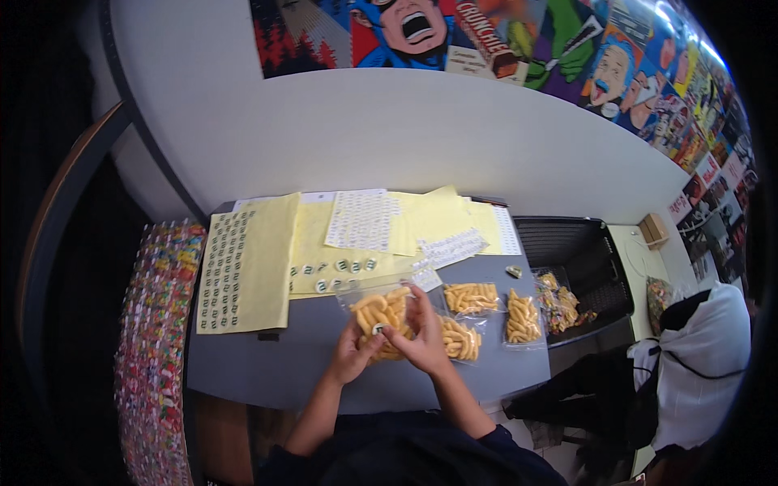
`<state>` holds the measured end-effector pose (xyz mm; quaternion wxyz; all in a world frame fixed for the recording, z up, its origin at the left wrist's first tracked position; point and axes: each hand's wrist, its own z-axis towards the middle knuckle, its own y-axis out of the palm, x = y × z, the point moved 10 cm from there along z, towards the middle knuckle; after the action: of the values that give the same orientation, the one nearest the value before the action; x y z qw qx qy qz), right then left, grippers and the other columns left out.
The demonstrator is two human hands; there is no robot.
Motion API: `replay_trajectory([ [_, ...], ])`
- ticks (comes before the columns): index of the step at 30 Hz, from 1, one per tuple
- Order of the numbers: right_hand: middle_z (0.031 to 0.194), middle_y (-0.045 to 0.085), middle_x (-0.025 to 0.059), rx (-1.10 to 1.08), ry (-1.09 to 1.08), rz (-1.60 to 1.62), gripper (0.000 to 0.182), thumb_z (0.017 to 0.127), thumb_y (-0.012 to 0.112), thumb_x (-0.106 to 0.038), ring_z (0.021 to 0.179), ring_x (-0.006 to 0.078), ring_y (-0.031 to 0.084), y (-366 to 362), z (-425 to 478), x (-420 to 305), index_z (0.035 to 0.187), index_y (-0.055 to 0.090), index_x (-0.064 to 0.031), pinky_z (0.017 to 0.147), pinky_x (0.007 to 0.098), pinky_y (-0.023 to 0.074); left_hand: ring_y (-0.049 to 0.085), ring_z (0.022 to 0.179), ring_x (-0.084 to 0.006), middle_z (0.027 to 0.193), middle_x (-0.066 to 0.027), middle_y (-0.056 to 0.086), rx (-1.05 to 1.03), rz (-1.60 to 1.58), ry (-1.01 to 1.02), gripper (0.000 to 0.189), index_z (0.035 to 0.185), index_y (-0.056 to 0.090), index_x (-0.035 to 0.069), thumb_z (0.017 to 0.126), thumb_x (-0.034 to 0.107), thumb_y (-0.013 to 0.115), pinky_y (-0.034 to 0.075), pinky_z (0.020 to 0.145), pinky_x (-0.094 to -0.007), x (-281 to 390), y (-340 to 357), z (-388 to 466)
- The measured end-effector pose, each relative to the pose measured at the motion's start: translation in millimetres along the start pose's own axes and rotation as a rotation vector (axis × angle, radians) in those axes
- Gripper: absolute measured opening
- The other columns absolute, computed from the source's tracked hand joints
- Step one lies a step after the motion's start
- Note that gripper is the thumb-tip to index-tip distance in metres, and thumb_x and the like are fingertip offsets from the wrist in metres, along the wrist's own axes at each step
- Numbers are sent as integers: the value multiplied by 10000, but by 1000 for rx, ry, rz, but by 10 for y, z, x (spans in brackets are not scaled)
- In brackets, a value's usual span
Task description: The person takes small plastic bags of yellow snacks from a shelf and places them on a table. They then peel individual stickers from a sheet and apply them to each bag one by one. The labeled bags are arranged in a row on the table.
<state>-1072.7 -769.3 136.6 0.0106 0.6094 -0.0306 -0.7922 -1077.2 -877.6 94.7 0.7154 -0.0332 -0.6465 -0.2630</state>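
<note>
Between my two hands is a clear plastic bag of curved yellow snack sticks [380,308], held over the grey table [243,370]. My left hand [352,352] grips its lower left side. My right hand [423,340] holds its right side, fingers reaching up behind it. A small round sticker [378,328] with a dark mark shows on the bag's front, by both thumbs. To the right of my right hand lie similar filled bags: an upper bag [471,297], a lower bag [461,339] and a right-hand bag [523,319].
Yellow sticker sheets [267,267] and white label sheets [358,222] cover the table's back. A black plastic crate [574,243] with bagged sweets [556,304] stands right. Strips of colourful packets [155,328] hang left. White fabric with a cord [699,364] is at far right.
</note>
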Motion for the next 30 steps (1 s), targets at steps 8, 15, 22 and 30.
replay_trajectory([
  [8,1170,502,132,-41,5,2,561,822,596,-62,1075,165,486,-118,-53,-8,1286,299,47,913,280,375,490,1061,-138,1164,-80,504,37,26,-46,410,1257,364,7,891,118,511,401,894,-274,-67,192,47],
  [15,1157,526,118,-30,111,163,485,860,536,-43,1047,138,506,-249,-103,196,1278,310,52,889,253,388,467,1085,-138,1187,-90,479,33,38,-55,413,1248,363,-3,864,66,498,381,920,-280,-188,298,18],
  [22,1218,465,159,56,141,51,481,926,441,-150,1130,186,445,-520,-164,249,1317,253,58,928,282,355,464,1085,-139,1189,-90,473,28,-138,-131,420,1239,366,-10,852,77,503,377,922,-278,-324,401,43],
  [30,1208,477,166,-5,20,81,596,887,512,-108,1094,192,479,-530,-321,69,1352,176,53,919,296,367,533,963,-112,1060,-55,559,144,-32,-84,305,1166,461,-3,897,131,509,423,847,-252,-342,549,28],
])
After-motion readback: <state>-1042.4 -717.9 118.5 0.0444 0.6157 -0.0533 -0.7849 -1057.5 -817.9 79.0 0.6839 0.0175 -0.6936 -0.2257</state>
